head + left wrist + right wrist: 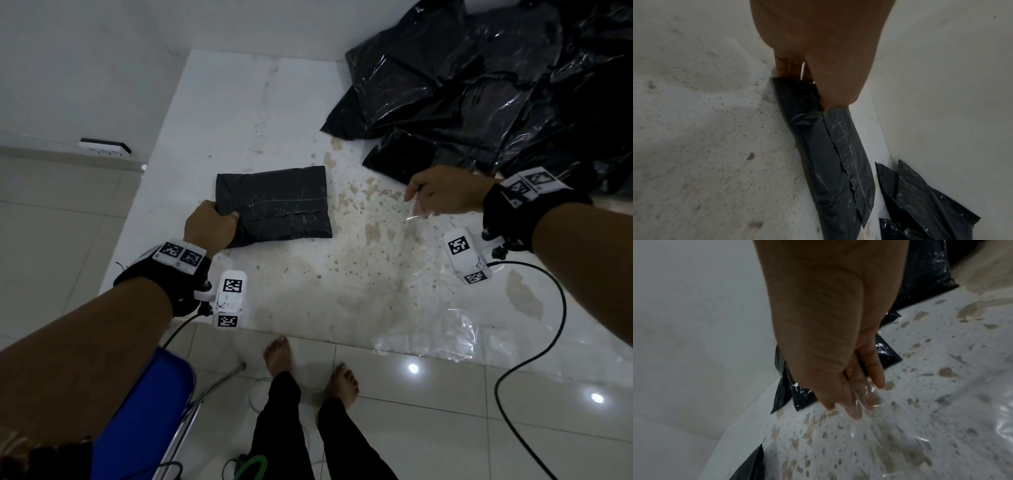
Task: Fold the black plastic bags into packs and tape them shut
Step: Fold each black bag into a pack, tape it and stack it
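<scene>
On the white, brown-stained bench (298,113), a folded black pack (281,205) lies flat near the centre, its flap edge running across the top face. At the pack's 8 o'clock corner the left hand (210,224) grips it, thumb on top and fingers (786,65) curled under the edge; the left wrist view shows the pack (830,162) stretching away from that grip along the bench. Well apart, at 3 o'clock from the pack, the right hand (445,193) hovers low over the bench, its fingers (853,408) nearly straight and close together, with a clear plastic sheet (428,329) caught against them; whether they pinch the sheet or only touch it cannot be told. That sheet spreads over the bench toward 5 o'clock. At 1 o'clock a heap of loose black bags (496,85) is piled against the wall, its nearest corner just beyond the right hand. Bare feet (310,370) stand on the tiled floor below the bench edge, beside a blue chair (147,418).
</scene>
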Available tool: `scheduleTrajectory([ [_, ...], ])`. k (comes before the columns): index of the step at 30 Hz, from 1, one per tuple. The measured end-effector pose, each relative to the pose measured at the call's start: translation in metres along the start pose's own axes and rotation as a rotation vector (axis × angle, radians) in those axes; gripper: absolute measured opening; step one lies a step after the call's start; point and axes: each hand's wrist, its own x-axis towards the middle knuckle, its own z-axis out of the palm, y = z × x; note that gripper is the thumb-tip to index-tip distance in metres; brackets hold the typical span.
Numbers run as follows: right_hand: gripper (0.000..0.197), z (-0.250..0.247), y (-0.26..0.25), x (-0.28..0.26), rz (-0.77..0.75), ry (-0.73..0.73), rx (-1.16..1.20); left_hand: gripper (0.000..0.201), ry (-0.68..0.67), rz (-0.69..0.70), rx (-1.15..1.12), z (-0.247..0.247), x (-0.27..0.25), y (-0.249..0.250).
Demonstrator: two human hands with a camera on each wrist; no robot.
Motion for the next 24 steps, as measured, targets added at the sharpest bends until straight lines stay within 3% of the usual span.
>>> scheduleTrajectory([
  [5, 0.026, 0.002, 0.000, -0.001, -0.023, 0.048, -0.066, 0.018, -0.007, -0.009, -0.026, 0.002, 0.003, -0.004],
  [8, 0.028, 0.003, -0.002, -0.010, -0.080, 0.096, -0.130, 0.024, -0.009, -0.011, -0.053, 0.004, 0.006, -0.005],
  [12, 0.026, -0.012, -0.028, -0.034, -0.207, 0.309, -0.140, 0.033, -0.019, -0.005, -0.084, 0.004, 0.007, -0.010],
  [15, 0.030, -0.043, -0.060, -0.057, -0.321, 0.382, -0.166, 0.024, 0.005, 0.000, -0.014, 0.004, 0.005, -0.013],
  [17, 0.030, -0.060, -0.076, -0.068, -0.383, 0.396, -0.181, 0.050, 0.110, -0.002, 0.084, 0.002, 0.002, -0.008],
  [18, 0.029, -0.064, -0.083, -0.070, -0.406, 0.395, -0.188, 0.056, 0.178, 0.070, 0.124, 0.002, 0.003, -0.007],
  [20, 0.029, -0.065, -0.098, -0.071, -0.437, 0.394, -0.202, 0.047, 0.199, 0.341, 0.234, 0.003, 0.003, -0.004],
  [22, 0.029, -0.059, -0.112, -0.067, -0.463, 0.402, -0.189, 0.040, 0.100, 0.592, 0.330, 0.007, 0.010, -0.010],
  [24, 0.029, -0.050, -0.126, -0.060, -0.485, 0.397, -0.164, 0.039, -0.012, 0.667, 0.345, 0.009, 0.016, -0.015],
])
